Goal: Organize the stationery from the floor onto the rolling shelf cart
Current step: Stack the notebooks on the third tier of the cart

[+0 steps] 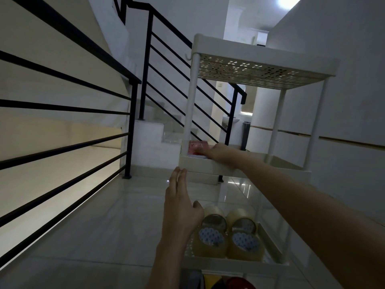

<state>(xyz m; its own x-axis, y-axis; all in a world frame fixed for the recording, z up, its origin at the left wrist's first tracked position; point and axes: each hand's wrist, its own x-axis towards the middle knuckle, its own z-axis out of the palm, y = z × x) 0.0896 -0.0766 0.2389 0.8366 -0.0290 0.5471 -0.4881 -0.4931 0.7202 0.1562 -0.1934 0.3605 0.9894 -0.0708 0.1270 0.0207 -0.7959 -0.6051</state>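
nearest, at the bottom edge, a few dark, yellow and red things show only in part and cannot be named. just beyond them a clear tray holds rolls of tape, packed side by side in two rows, which looks like a way to keep them from rolling about.

the left hand hovers over the floor beside the tape, fingers straight and pressed together, thumb out, holding nothing; it seems poised to steady or wait rather than to pick up.

farther out, the right hand reaches into a low tier of the white cart, fingers laid flat on a red booklet. the booklet lies at the left end of that tier, against the rim, likely being pushed into the corner so it lies neat and leaves room. i cannot tell whether the thumb grips it underneath.

the cart's top shelf, with its punched pattern, hangs above the reaching arm, and the front rim sits under the wrist, so the hand has to go in level between them.

behind stand a black stair railing and white steps, close beside the cart's left post.
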